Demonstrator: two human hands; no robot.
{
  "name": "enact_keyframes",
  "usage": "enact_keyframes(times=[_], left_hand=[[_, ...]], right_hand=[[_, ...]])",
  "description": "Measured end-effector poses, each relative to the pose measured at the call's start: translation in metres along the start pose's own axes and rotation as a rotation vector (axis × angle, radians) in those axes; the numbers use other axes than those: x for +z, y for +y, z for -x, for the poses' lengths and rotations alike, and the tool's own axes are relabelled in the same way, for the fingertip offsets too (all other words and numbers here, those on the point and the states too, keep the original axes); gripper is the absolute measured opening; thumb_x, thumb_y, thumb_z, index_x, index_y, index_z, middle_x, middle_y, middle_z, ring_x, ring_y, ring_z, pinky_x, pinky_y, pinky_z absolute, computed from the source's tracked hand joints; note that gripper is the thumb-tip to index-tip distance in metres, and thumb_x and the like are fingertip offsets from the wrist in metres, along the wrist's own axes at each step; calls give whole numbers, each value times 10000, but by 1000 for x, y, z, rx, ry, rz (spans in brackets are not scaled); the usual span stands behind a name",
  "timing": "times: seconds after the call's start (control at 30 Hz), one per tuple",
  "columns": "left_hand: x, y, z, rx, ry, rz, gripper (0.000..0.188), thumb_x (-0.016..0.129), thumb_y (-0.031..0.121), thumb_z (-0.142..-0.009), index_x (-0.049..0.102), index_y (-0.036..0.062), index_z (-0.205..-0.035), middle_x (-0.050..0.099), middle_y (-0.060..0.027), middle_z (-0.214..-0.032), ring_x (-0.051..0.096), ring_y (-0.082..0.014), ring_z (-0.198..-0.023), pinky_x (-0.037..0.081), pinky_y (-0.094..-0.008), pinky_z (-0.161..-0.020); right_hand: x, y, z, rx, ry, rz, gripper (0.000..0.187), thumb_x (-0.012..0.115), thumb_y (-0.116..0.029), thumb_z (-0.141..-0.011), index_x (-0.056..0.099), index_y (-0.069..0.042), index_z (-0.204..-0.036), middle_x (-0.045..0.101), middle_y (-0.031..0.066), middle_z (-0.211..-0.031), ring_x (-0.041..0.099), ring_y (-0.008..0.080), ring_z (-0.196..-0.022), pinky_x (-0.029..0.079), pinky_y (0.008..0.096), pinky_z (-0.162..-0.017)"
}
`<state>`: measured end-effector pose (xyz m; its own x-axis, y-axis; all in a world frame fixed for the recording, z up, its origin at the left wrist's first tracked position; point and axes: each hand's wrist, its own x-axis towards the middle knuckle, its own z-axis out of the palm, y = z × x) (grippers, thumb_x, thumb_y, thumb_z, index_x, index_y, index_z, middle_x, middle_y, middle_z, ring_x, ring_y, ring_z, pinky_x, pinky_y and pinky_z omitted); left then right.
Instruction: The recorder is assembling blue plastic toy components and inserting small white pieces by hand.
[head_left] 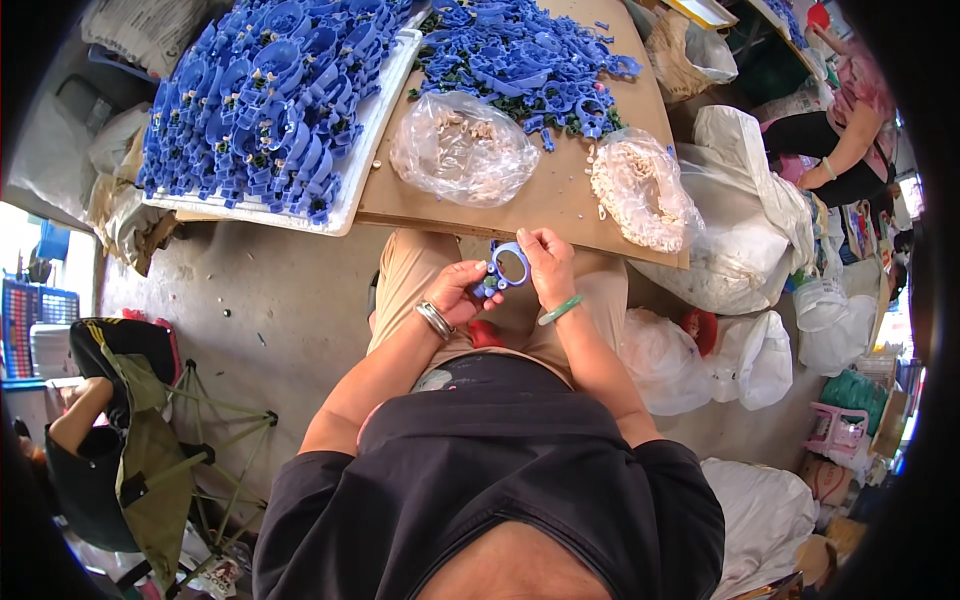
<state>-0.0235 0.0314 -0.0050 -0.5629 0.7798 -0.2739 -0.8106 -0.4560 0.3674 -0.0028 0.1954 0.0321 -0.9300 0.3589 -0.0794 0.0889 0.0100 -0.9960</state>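
Over my lap, close to the table's near edge, both hands hold one small blue plastic part (493, 282) with a round ring (513, 262) and a bit of dark green in it. My left hand (457, 292) grips its lower left side, fingers closed round it. With thumb and fingertips, my right hand (547, 265) pinches the ring's right edge. On the table ahead lies a loose heap of similar blue parts (520, 75) mixed with dark green pieces. Two clear plastic bags, one in the middle (465, 150) and one at the right (645, 190), contain small cream-coloured pieces.
A white tray (345, 215) at the far left is piled with blue parts. The brown tabletop (560, 215) ends just beyond my hands. White sacks (740, 200) stand on the right, a folding chair (150, 440) at the lower left. Another person (845, 130) sits at the far right.
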Motion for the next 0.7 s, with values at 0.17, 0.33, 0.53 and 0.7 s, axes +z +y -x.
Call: enact_keyframes(times=[0.17, 0.33, 0.53, 0.7], left_hand=[[3, 1, 1, 9, -108, 29, 219, 551, 143, -807, 547, -38, -930, 600, -156, -802, 611, -313, -705, 524, -351, -557], [8, 2, 3, -31, 8, -14, 195, 532, 101, -812, 536, -62, -919, 598, -172, -815, 612, -323, -727, 535, -353, -590], [7, 2, 1, 55, 119, -66, 133, 524, 64, -810, 547, -40, -889, 599, -154, -770, 609, -285, -667, 505, -320, -536], [-2, 5, -3, 96, 185, -105, 119, 535, 73, -804, 541, -27, -869, 587, -171, -769, 602, -309, -672, 502, -351, -549]], right_hand=[[0, -1, 0, -12, -1, 10, 282, 613, -264, -782, 564, 3, -705, 516, -18, -600, 425, 45, -551, 367, 210, -496], [-3, 2, -1, -80, 21, 107, 287, 610, -267, -781, 571, 11, -717, 538, 5, -595, 453, 58, -547, 384, 225, -496], [-4, -14, -3, -273, 94, 412, 193, 556, -214, -809, 566, -21, -815, 555, 108, -626, 537, 211, -545, 421, 303, -514], [-11, -35, -26, -586, 161, 592, 103, 527, -128, -803, 555, -29, -812, 542, 122, -694, 527, 285, -624, 418, 355, -556]])
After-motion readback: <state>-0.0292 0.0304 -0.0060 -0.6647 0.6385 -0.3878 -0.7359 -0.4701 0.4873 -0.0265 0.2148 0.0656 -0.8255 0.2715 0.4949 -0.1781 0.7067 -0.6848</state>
